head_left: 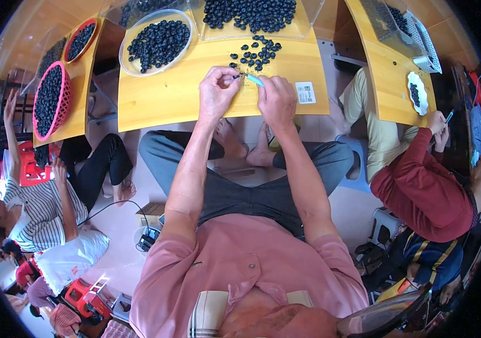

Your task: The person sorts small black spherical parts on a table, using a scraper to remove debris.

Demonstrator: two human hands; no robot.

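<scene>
Near the front edge of the yellow table (161, 98), my two hands meet over some small dark crumbs. My left hand (218, 93) is closed in a pinch around a small black bead-like ball (236, 76), mostly covered by the fingertips. In my right hand (277, 100) is a light-blue-handled tool (256, 80) whose thin dark tip points at the ball. What kind of tool it is, I cannot make out. Just beyond my fingers lie several loose black balls (260, 54).
A clear round bowl (124, 56) and a clear bin (308, 27) hold many black balls. A white printed label (305, 93) lies right of my hand. Co-workers sit at side tables, one by a pink basket (64, 107), another by a white dish (424, 93).
</scene>
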